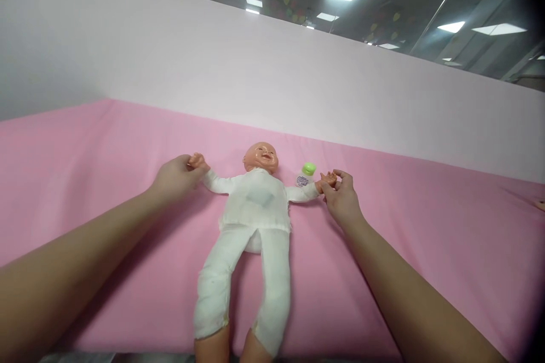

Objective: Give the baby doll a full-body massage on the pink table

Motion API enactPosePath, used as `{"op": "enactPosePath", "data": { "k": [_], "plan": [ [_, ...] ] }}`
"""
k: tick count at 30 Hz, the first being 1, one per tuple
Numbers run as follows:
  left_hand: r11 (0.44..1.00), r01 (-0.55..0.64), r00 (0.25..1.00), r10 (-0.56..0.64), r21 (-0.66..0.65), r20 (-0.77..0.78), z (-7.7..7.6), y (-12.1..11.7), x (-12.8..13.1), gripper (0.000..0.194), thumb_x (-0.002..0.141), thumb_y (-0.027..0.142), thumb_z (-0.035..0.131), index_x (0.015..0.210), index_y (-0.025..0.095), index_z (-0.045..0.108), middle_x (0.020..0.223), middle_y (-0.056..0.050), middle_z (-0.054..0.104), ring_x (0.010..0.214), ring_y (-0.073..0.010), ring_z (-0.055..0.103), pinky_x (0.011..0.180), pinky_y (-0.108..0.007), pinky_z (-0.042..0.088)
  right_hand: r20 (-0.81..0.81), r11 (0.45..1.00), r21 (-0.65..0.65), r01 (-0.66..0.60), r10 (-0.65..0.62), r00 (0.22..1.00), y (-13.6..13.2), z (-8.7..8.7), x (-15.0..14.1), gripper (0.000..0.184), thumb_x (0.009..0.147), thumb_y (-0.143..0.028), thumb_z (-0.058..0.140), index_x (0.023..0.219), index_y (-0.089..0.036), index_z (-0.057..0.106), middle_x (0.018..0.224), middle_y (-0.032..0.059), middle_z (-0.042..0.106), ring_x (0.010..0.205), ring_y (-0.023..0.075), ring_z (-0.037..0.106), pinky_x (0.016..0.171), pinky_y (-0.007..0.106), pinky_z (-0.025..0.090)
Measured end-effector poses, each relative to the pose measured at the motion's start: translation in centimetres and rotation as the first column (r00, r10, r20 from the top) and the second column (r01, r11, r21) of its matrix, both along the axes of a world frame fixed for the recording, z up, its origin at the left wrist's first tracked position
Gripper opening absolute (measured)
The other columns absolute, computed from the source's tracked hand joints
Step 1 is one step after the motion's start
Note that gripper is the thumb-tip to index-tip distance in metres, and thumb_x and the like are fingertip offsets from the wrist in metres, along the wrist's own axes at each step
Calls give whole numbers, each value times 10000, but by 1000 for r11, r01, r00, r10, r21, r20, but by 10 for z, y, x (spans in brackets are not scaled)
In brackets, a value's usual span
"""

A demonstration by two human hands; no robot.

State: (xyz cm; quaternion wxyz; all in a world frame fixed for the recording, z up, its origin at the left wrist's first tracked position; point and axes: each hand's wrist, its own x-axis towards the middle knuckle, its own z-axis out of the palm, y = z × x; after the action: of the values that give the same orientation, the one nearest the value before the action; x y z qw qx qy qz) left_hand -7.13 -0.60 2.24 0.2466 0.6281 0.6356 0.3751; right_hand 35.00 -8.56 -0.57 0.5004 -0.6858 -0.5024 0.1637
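A baby doll [256,210] with a white cloth body lies on its back, head away from me and legs towards me. Its arms are stretched out to both sides. My left hand [176,177] is closed round the doll's hand at the left. On the other side, my right hand [344,197] pinches the doll's other hand between thumb and fingers. Just behind that doll arm is a small clear bottle [305,177] with a green cap, close to my right hand but not held.
The doll rests on a pink cover [426,238] with soft folds. A white wall [276,74] rises behind it, with dark glass [383,0] above reflecting ceiling lights. At the far right edge, part of a skin-toned object [540,204] shows, too cut off to name.
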Motion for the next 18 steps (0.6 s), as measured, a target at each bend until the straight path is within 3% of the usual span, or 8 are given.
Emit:
{"op": "enactPosePath", "data": {
  "k": [3, 6, 10, 12, 15, 18],
  "plan": [
    [994, 5, 1000, -7, -113, -18, -12, 21, -13, 429, 793, 612, 667, 863, 189, 659, 706, -79, 723, 600, -246, 673, 515, -303, 452, -18, 978, -208, 6, -10, 1000, 10, -11, 17, 595, 825, -503, 695, 1307, -188, 547, 868, 72, 736, 587, 217, 656, 548, 340, 522],
    [989, 19, 997, -7, -144, 80, -18, 27, -14, 447, 798, 609, 663, 932, 182, 667, 775, -100, 750, 623, -246, 685, 522, -306, 477, -23, 972, -235, 2, -7, 1000, 13, -16, 19, 613, 825, -501, 686, 1325, -173, 549, 824, 76, 735, 563, 234, 665, 541, 360, 531],
    [998, 62, 993, -61, -6, 99, -9, 7, -1, 421, 802, 597, 687, 953, 205, 663, 819, -69, 747, 699, -230, 697, 586, -302, 519, 32, 999, -43, 1, 0, 999, 1, -6, 3, 694, 854, -529, 683, 1434, -224, 454, 1110, 91, 727, 743, 206, 696, 682, 346, 569],
    [986, 123, 987, -134, 115, 93, -1, -11, 10, 399, 804, 577, 703, 982, 222, 670, 890, -52, 747, 775, -222, 703, 651, -303, 540, 99, 994, 93, -64, 55, 994, -11, 2, -12, 657, 873, -532, 683, 1424, -245, 469, 1131, 77, 717, 713, 177, 666, 679, 335, 565],
    [922, 328, 937, -346, 207, 55, 9, -37, 27, 376, 800, 526, 729, 1033, 231, 707, 936, -40, 748, 798, -208, 692, 707, -309, 544, 238, 962, 165, -216, 174, 956, -30, 13, -38, 494, 887, -445, 699, 1321, -250, 569, 908, 20, 716, 588, 144, 586, 600, 304, 536],
    [814, 547, 837, -527, 195, -146, 11, -52, 39, 300, 823, 461, 717, 1023, 239, 753, 875, -30, 735, 712, -178, 655, 661, -296, 521, 410, 877, 178, -446, 346, 844, -44, 18, -61, 308, 894, -290, 678, 1200, -264, 659, 934, 19, 726, 628, 143, 611, 620, 294, 546]
  ]
}}
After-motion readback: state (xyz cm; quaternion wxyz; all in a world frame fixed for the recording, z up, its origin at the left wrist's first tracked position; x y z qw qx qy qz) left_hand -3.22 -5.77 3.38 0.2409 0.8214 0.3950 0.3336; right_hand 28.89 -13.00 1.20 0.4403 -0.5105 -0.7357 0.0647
